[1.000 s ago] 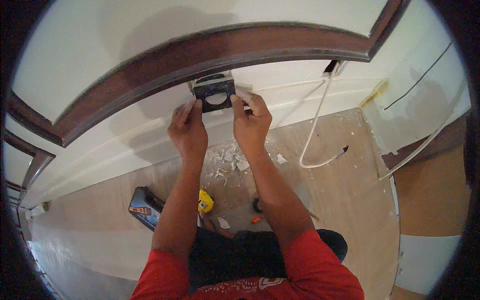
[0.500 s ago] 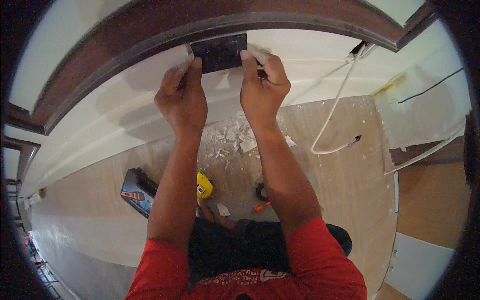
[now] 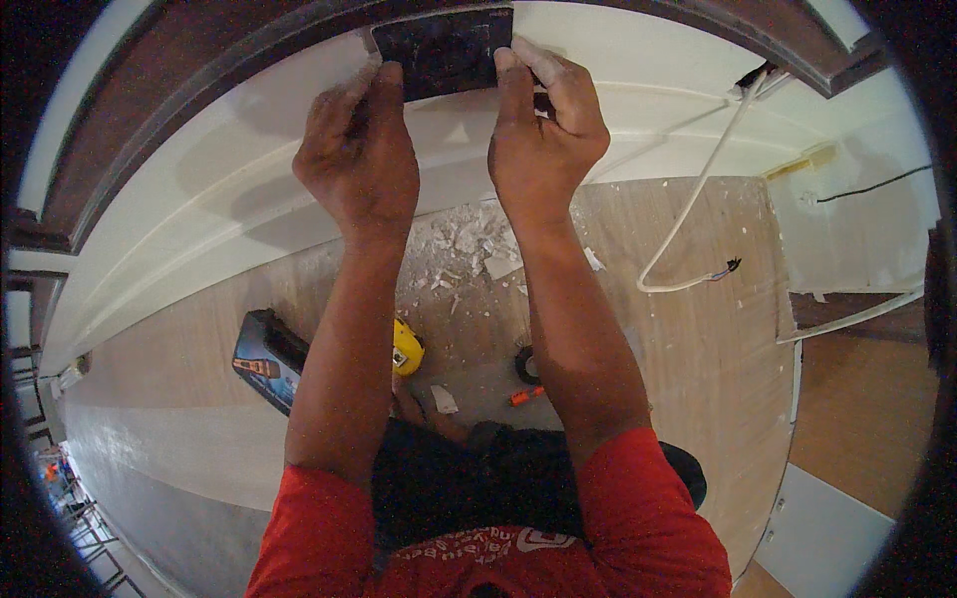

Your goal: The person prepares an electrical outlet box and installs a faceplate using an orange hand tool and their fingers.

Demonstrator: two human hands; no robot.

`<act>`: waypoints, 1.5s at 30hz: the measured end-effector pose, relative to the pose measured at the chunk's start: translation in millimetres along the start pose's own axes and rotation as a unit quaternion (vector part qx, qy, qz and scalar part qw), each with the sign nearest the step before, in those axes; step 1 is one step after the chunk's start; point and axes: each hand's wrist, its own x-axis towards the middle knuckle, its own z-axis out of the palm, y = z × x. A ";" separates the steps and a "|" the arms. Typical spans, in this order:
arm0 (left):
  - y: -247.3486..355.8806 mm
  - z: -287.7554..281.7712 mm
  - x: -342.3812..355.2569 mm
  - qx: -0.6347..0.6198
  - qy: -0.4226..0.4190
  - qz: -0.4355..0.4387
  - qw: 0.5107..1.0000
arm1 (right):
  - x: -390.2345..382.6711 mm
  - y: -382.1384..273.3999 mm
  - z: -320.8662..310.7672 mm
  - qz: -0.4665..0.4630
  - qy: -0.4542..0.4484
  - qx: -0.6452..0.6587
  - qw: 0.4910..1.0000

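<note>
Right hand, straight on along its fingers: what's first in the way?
The right hand already touches the dark box at the wall. Pushed further, it would probably meet the dark wood trim just above; depth is unclear.

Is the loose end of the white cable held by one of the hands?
No, the white cable hangs from the wall with its loose end over the floor, while the left hand and right hand hold the dark plate.

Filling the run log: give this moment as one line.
left hand on dark plate | right hand on plate | plate against white wall
</note>
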 end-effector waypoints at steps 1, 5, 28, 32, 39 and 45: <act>-0.6 -0.2 -0.4 0.007 -0.002 0.010 1.000 | -0.5 0.8 0.2 -0.005 0.000 -0.005 1.000; -0.5 -0.5 -0.5 0.061 0.003 0.074 0.995 | -0.3 2.8 1.4 -0.002 0.005 0.007 1.000; 15.3 -5.7 5.4 0.073 -0.009 -0.052 0.996 | 4.7 -22.4 1.0 0.134 -0.019 0.037 0.990; 15.5 -10.2 11.4 0.099 -0.047 -0.022 0.994 | 6.2 -14.4 1.8 0.201 -0.016 0.089 0.975; 23.7 -18.9 22.9 0.155 -0.097 -0.024 0.983 | 4.2 -10.7 -0.1 0.181 -0.009 0.083 0.980; 20.4 -13.8 21.0 0.117 -0.082 -0.031 0.989 | 4.1 -9.8 1.3 0.153 0.000 0.054 0.987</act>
